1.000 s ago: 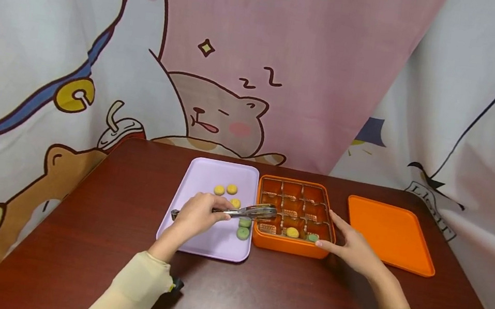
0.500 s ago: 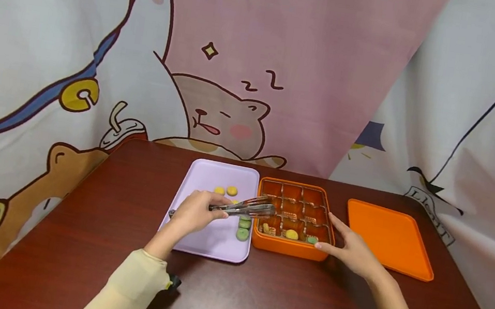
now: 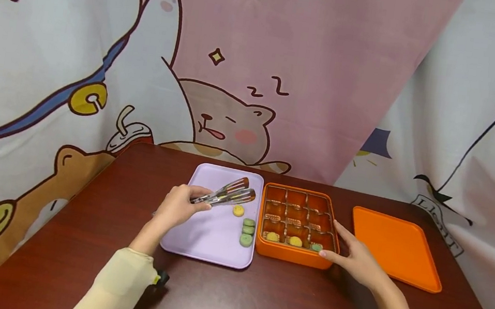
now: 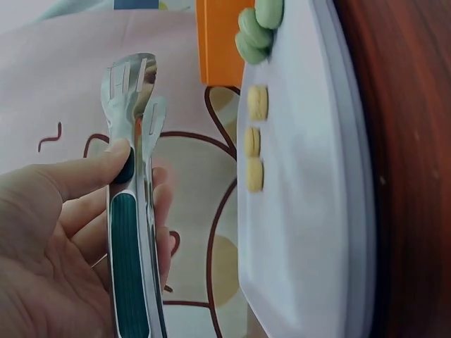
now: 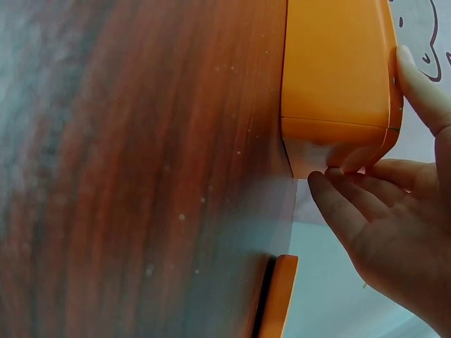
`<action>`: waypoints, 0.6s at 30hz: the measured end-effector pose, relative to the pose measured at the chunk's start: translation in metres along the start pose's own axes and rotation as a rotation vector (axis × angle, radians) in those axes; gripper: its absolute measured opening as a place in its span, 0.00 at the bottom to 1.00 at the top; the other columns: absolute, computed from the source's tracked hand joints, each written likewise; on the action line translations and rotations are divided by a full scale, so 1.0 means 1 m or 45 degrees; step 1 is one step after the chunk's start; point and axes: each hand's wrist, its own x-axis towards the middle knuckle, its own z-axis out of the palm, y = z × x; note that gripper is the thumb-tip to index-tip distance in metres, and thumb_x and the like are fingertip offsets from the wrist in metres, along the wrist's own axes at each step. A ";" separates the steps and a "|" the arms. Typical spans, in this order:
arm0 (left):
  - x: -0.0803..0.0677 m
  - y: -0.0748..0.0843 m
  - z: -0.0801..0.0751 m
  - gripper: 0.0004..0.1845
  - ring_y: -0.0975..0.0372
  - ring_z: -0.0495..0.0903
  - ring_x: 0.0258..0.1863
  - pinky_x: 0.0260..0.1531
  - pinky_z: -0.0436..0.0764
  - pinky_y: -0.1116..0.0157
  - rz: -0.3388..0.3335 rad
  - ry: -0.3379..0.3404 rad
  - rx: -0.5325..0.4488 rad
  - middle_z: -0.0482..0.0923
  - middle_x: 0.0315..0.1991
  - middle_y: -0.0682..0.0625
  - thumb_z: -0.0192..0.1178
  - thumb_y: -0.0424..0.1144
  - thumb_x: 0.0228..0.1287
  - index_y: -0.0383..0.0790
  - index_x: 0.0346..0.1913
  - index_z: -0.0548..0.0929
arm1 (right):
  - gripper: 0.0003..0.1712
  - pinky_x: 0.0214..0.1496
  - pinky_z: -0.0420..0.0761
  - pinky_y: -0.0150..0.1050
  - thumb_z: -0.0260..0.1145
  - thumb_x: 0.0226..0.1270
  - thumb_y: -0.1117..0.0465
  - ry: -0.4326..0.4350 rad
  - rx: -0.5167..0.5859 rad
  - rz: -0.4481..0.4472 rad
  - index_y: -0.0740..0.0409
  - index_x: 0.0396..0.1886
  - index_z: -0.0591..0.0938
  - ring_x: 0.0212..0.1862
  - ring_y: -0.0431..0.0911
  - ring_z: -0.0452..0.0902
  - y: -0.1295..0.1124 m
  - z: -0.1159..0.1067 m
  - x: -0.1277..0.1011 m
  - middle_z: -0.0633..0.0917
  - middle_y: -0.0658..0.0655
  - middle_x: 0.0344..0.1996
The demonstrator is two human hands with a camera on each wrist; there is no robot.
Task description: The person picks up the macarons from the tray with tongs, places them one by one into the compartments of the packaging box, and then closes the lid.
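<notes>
One pair tongs (image 4: 129, 260) gripped in your left hand (image 3: 177, 207); right hand (image 3: 357, 260), spread wide, touches orange box (image 3: 290, 255) at right. Yellow macaron (image 3: 238, 211) likely light, fragile; pinch edges gently.

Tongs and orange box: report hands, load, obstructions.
Left hand holds tongs above lilac tray, tips apart, nothing gripped. Right hand touches orange box on its right. Box's near row: two yellow cookies, one green cookie. No obstruction seen between tongs and box.
</notes>
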 end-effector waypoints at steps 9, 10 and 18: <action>0.007 -0.022 -0.003 0.20 0.56 0.80 0.39 0.37 0.73 0.57 -0.086 0.033 -0.002 0.85 0.44 0.47 0.71 0.44 0.51 0.46 0.49 0.85 | 0.54 0.59 0.59 0.68 0.67 0.59 0.45 0.012 -0.001 0.006 0.63 0.74 0.50 0.68 0.69 0.53 0.000 -0.002 0.001 0.56 0.70 0.71; 0.007 -0.024 -0.004 0.20 0.55 0.80 0.39 0.37 0.73 0.57 -0.096 0.035 0.008 0.85 0.44 0.46 0.71 0.44 0.51 0.45 0.49 0.85 | 0.54 0.59 0.59 0.68 0.67 0.59 0.45 0.011 0.001 0.002 0.63 0.74 0.50 0.68 0.69 0.53 0.000 -0.001 0.001 0.56 0.70 0.71; 0.010 -0.042 -0.001 0.21 0.53 0.80 0.43 0.39 0.73 0.56 -0.166 0.023 0.017 0.83 0.46 0.42 0.70 0.43 0.51 0.42 0.50 0.84 | 0.54 0.59 0.59 0.68 0.67 0.58 0.43 0.012 -0.003 -0.009 0.62 0.74 0.50 0.68 0.69 0.54 0.002 0.001 -0.001 0.57 0.70 0.70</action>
